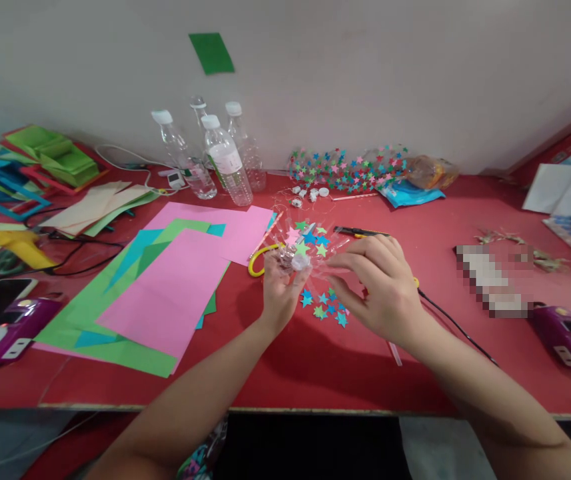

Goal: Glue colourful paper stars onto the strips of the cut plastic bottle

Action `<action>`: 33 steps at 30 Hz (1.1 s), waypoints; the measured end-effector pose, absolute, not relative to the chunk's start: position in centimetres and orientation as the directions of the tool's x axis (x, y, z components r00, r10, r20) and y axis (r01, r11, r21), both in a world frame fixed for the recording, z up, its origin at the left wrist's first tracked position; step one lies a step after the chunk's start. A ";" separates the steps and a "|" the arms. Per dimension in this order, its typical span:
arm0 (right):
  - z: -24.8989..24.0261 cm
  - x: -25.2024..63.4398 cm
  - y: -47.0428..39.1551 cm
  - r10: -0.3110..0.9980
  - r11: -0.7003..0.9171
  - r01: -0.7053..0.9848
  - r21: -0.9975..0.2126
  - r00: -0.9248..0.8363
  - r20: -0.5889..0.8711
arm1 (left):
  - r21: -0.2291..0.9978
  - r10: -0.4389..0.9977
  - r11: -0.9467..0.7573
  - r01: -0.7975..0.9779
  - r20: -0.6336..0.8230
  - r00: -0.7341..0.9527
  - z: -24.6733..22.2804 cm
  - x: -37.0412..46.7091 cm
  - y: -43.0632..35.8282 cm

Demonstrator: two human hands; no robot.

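My left hand (282, 287) is closed round the neck of a cut clear plastic bottle piece (300, 262), whose thin strips fan outward. Small pink, blue and green paper stars (309, 238) show on and behind the strips. To its right, my right hand (382, 287) has its thumb and fingers curved close to the strip ends; whether anything lies between the fingertips is too small to tell. More loose stars (328, 307) lie on the red table just below the bottle piece. Yellow-handled scissors (256, 261) are partly hidden behind my left hand.
Coloured paper sheets (165, 287) cover the left of the red table (265, 380). Several plastic bottles (230, 160) stand near the wall, beside a star-covered clear bottle (348, 167). A black cutter (360, 232) lies behind my right hand; a yellow glue gun (20, 248) is far left.
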State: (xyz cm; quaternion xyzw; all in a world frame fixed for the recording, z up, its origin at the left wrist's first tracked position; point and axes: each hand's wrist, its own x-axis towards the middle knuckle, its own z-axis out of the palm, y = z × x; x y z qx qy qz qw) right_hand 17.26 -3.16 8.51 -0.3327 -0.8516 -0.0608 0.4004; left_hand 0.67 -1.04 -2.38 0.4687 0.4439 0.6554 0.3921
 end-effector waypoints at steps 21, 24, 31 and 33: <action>7.6 17.0 -2.9 0.440 0.760 0.650 -0.014 -0.499 0.746 | 0.981 0.947 -0.165 -0.099 0.129 -0.295 -2.2 1.2 -1.4; 7.6 17.1 -2.8 0.440 0.763 0.646 -0.019 -0.499 0.747 | 0.977 0.950 -0.182 -0.110 0.146 -0.275 -2.2 1.2 -1.4; 7.6 16.9 -2.8 0.465 0.758 0.652 -0.013 -0.527 0.711 | 0.965 0.948 -0.245 -0.093 0.219 -0.232 -2.5 1.0 -1.4; 7.6 16.8 -2.7 0.462 0.763 0.646 -0.016 -0.529 0.712 | 0.961 0.945 -0.260 -0.097 0.233 -0.230 -2.6 1.0 -1.3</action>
